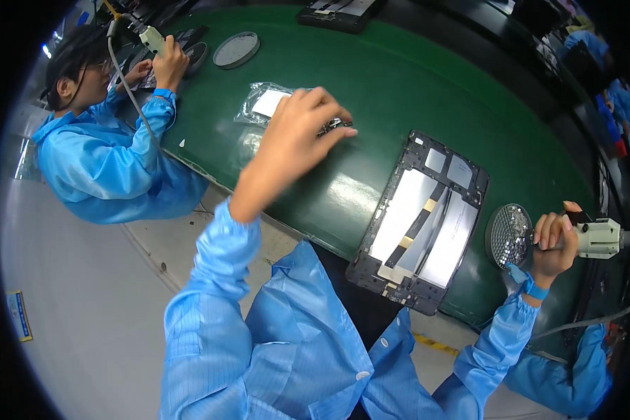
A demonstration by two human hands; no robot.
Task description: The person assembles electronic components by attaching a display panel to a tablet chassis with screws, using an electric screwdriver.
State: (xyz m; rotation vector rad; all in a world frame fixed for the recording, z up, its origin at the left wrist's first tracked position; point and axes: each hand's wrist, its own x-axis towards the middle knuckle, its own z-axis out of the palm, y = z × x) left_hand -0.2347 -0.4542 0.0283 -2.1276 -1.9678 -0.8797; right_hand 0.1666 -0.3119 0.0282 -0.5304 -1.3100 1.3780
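My left hand (299, 131) reaches over the far side of the table, its fingers bent and the thumb apart from them. Small dark, shiny parts (331, 127) show in the gap between thumb and fingers; whether the hand touches them I cannot tell. A clear plastic bag with a white label (267, 103) lies partly behind this hand. My right hand (557, 241) grips a pale electric screwdriver (599, 239) beside a round dish of small shiny screws (509, 234). An opened tablet (427, 217) lies between my hands, its silver panels and black flex cable showing.
A co-worker in a blue smock (112, 154) sits at the left with another electric screwdriver (151, 39). A round shallow dish (236, 50) stands on the green table (371, 77). Another dark device (338, 14) lies at the far edge. A grey cord (588, 320) runs at the right.
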